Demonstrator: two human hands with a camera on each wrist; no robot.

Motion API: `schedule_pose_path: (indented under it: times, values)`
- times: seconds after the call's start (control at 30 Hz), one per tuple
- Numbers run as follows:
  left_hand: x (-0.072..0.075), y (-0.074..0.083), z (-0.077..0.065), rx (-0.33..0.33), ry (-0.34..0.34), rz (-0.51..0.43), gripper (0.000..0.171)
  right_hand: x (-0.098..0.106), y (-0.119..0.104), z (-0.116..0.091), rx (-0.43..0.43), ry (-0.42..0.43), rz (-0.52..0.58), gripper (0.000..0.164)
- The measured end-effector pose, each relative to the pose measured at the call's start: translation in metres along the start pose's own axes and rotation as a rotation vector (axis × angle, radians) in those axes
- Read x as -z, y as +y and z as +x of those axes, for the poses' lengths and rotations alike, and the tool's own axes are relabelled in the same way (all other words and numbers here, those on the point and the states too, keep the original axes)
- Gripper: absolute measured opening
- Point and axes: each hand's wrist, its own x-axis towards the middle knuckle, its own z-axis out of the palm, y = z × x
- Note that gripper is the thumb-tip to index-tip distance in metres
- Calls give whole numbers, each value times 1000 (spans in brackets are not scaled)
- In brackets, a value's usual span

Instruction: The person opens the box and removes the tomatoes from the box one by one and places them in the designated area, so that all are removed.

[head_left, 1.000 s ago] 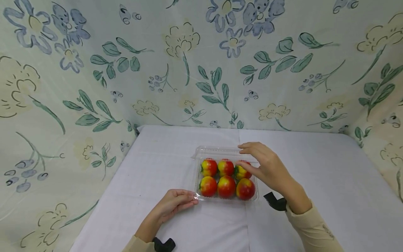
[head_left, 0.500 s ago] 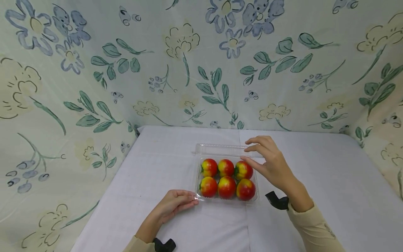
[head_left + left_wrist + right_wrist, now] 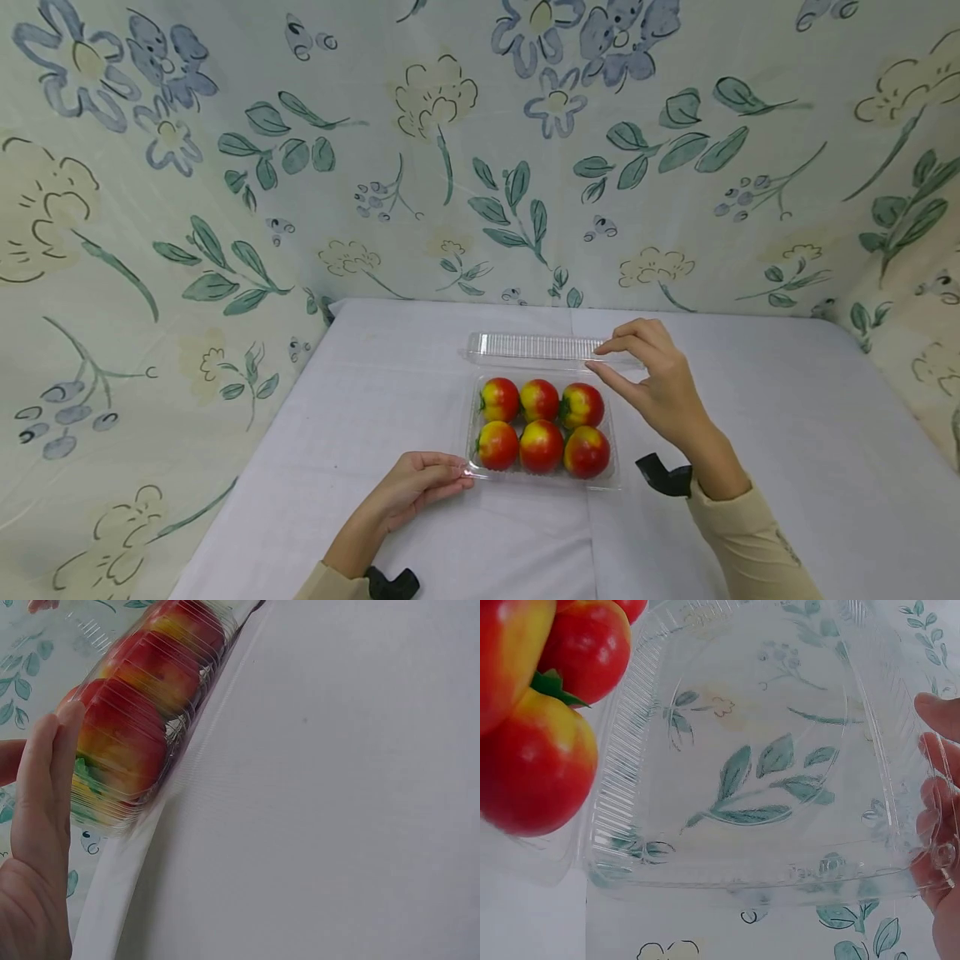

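Note:
A clear plastic clamshell box lies on the table with two rows of red-and-yellow fruits in it, some with green leaves. My left hand pinches its front left corner between thumb and fingers. The hinged lid is raised at the back of the box and leans away from the fruits. At the right edge of this lid, my right hand holds it between thumb and fingers. From the right wrist view, the see-through lid stands between the fruits and the right fingertips.
A white cloth covers the table. Behind it and at both sides hangs a cream curtain printed with flowers and leaves. Black straps show at both wrists, below beige sleeves.
My right hand has moved back and slightly right, swinging the lid up and away from the fruits, which are now uncovered. The left hand has stayed at the box corner.

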Motion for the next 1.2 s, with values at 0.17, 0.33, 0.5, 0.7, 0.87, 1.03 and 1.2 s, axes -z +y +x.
schedule_pose_path:
  times: [0.17, 0.33, 0.5, 0.7, 0.87, 1.03, 1.2]
  values:
    - [0, 0, 0, 2, 1, 5, 28, 1, 7, -1, -16, 46, 13, 22]
    - [0, 1, 0, 4, -1, 3, 30, 4, 12, -1, -46, 71, 24, 30]
    - [0, 1, 0, 4, -3, 2, 33, 6, 18, -1, -84, 107, 54, 28]
    - [0, 1, 0, 4, 0, 3, 32, 10, 15, 1, -137, 136, 137, 25]
    - [0, 1, 0, 3, 0, 1, 32, 15, 5, 4, -175, 135, 236, 21]
    - [-1, 1, 0, 3, 8, 1, 31, 12, 20, -1, -193, 143, 312, 22]
    - [-1, 1, 0, 2, 6, 2, 31, 8, 34, -6, -218, 145, 360, 22]
